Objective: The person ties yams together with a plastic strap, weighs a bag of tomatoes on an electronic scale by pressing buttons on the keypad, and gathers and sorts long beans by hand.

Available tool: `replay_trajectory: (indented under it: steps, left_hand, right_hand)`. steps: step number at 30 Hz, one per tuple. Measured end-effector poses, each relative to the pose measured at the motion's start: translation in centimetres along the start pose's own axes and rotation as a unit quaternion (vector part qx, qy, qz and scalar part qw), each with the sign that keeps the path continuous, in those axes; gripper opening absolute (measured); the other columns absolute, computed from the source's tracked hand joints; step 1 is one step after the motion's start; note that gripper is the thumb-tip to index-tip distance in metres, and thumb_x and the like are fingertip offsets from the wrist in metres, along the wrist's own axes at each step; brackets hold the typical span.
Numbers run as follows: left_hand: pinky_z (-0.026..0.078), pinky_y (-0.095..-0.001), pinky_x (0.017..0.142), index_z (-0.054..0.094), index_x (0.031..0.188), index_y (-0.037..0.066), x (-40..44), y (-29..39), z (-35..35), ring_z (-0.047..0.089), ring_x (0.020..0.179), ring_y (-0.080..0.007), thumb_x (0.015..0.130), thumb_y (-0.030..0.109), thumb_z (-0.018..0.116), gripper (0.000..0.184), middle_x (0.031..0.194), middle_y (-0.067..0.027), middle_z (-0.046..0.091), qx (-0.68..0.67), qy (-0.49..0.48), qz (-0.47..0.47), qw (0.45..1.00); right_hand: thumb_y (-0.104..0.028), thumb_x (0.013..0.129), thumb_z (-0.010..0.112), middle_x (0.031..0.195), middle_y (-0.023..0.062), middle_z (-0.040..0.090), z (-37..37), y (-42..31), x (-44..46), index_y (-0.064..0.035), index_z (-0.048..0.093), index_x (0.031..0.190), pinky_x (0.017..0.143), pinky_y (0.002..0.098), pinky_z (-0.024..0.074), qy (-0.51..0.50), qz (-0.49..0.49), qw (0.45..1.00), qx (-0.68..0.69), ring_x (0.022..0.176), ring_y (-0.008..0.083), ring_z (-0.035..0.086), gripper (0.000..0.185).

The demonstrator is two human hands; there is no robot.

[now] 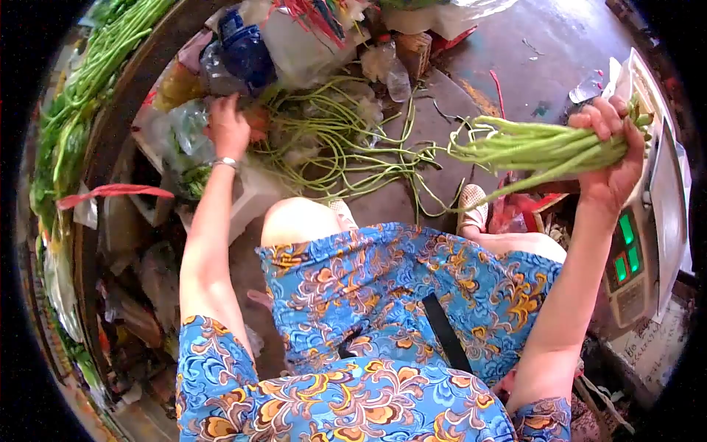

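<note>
Raised at the right, my right hand (607, 151) is closed around a bunch of long green beans (530, 144), whose strands point left. My left hand (228, 131) is at the upper left, between a clear plastic bag (188, 129) with greens in it and a heap of loose long beans (324, 136). Its fingers are bent inward, and what they grip, if anything, is hidden. The loose beans spread over the floor in front of my knees, a few strands trailing toward my foot.
A scale (637, 243) with lit green digits stands at the right. Beneath my left forearm is a white foam box (258, 195). Leafy greens (92, 96) line a shelf at far left. A blue container (247, 55) and plastic bottle (398, 77) are at the back.
</note>
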State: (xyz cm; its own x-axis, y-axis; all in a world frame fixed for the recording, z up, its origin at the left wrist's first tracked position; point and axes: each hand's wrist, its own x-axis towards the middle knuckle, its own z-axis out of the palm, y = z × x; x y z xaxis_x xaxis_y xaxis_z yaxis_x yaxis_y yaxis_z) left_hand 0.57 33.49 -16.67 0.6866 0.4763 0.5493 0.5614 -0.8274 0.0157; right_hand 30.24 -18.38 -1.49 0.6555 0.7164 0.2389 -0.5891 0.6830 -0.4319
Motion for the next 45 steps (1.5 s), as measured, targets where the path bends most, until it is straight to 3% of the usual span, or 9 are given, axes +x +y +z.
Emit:
replay_trajectory:
  steps: [7, 14, 18, 23, 27, 32, 36, 42, 45]
  left_hand:
    - [0.047, -0.0439, 0.092, 0.066, 0.109, 0.006, -6.4, 6.4, 8.3, 0.06, 0.102, -0.0353, 0.082, 0.007, 0.057, 0.029, 0.108, -0.0173, 0.065, -0.1, -0.335, 0.08, 0.933]
    - [0.05, -0.0445, 0.086, 0.069, 0.103, 0.005, -14.6, 5.7, 20.3, 0.063, 0.098, -0.0387, 0.081, 0.017, 0.06, 0.026, 0.103, -0.0215, 0.067, -0.135, -0.56, -0.16, 0.802]
    - [0.048, -0.0427, 0.091, 0.063, 0.117, 0.005, -18.5, 6.7, 23.1, 0.062, 0.104, -0.0359, 0.082, 0.026, 0.064, 0.04, 0.112, -0.0181, 0.066, -0.212, -0.471, -0.308, 0.799]
    - [0.046, -0.041, 0.067, 0.064, 0.08, 0.0, -19.3, 8.1, 22.0, 0.06, 0.069, -0.0307, 0.081, 0.03, 0.066, 0.031, 0.077, -0.0168, 0.066, -0.306, -0.409, -0.311, 0.801]
    - [0.046, -0.0387, 0.067, 0.062, 0.094, 0.001, -16.5, 11.6, 17.7, 0.059, 0.068, -0.0262, 0.083, 0.022, 0.063, 0.024, 0.077, -0.0133, 0.064, -0.439, -0.335, -0.351, 0.756]
    - [0.05, -0.0475, 0.079, 0.059, 0.109, 0.003, -15.4, 12.9, 21.0, 0.06, 0.093, -0.0395, 0.086, 0.015, 0.059, 0.026, 0.116, -0.0192, 0.06, -0.277, -0.258, -0.06, 0.924]
    - [0.051, -0.0481, 0.081, 0.053, 0.115, 0.005, -14.5, 12.4, 24.0, 0.061, 0.098, -0.0379, 0.089, 0.016, 0.056, 0.029, 0.129, -0.0197, 0.052, -0.205, -0.415, 0.021, 0.886]
    - [0.053, -0.0486, 0.072, 0.066, 0.092, 0.008, -13.4, 13.7, 23.5, 0.066, 0.086, -0.0367, 0.083, 0.01, 0.056, 0.014, 0.096, -0.0188, 0.067, -0.041, -0.564, 0.124, 0.815]
    - [0.054, -0.0491, 0.069, 0.069, 0.081, 0.01, -15.1, 14.1, 22.8, 0.067, 0.081, -0.0368, 0.081, 0.008, 0.053, 0.016, 0.081, -0.0168, 0.068, -0.108, -0.514, 0.071, 0.848]
  right_hand:
    - [-0.01, 0.092, 0.06, 0.081, 0.0003, 0.042, 1.2, 2.5, 0.8, -0.0099, 0.042, 0.103, 0.086, 0.0364, 0.0401, 0.034, 0.068, 0.994, -0.076, 0.074, 0.0144, 0.044, 0.021]
    - [-0.004, 0.089, 0.062, 0.075, -0.0014, 0.042, 2.6, 5.1, 2.6, -0.0105, 0.042, 0.096, 0.071, 0.0305, 0.0362, 0.114, 0.099, 0.98, -0.127, 0.063, 0.0108, 0.043, 0.022]
    - [-0.008, 0.088, 0.066, 0.073, -0.0019, 0.048, 1.8, 5.4, 2.9, -0.0123, 0.042, 0.097, 0.073, 0.0331, 0.0417, 0.153, 0.101, 0.97, -0.158, 0.063, 0.0126, 0.05, 0.026]
    - [-0.009, 0.088, 0.066, 0.073, -0.0021, 0.048, 1.7, 6.2, 3.2, -0.0121, 0.043, 0.096, 0.073, 0.0325, 0.0424, 0.143, 0.108, 0.967, -0.179, 0.063, 0.0131, 0.051, 0.025]
    - [-0.01, 0.089, 0.067, 0.072, -0.002, 0.048, 1.6, 6.7, 3.4, -0.0122, 0.043, 0.096, 0.075, 0.0336, 0.0438, 0.145, 0.125, 0.966, -0.173, 0.063, 0.0134, 0.051, 0.025]
    - [-0.011, 0.088, 0.068, 0.072, -0.0022, 0.049, 1.8, 7.7, 4.0, -0.0125, 0.043, 0.097, 0.075, 0.034, 0.045, 0.142, 0.154, 0.959, -0.192, 0.061, 0.0132, 0.051, 0.026]
    - [-0.012, 0.088, 0.069, 0.071, -0.0017, 0.05, 1.8, 8.2, 4.4, -0.012, 0.044, 0.097, 0.073, 0.0347, 0.0461, 0.154, 0.149, 0.957, -0.194, 0.061, 0.0137, 0.052, 0.026]
    - [-0.011, 0.087, 0.07, 0.072, -0.0011, 0.051, 1.9, 8.3, 4.5, -0.0123, 0.044, 0.097, 0.073, 0.0351, 0.0464, 0.168, 0.155, 0.951, -0.206, 0.061, 0.0144, 0.053, 0.027]
    - [-0.011, 0.087, 0.07, 0.071, -0.001, 0.051, 1.9, 8.6, 4.9, -0.0126, 0.044, 0.096, 0.074, 0.0351, 0.0464, 0.153, 0.169, 0.952, -0.206, 0.06, 0.0149, 0.053, 0.028]
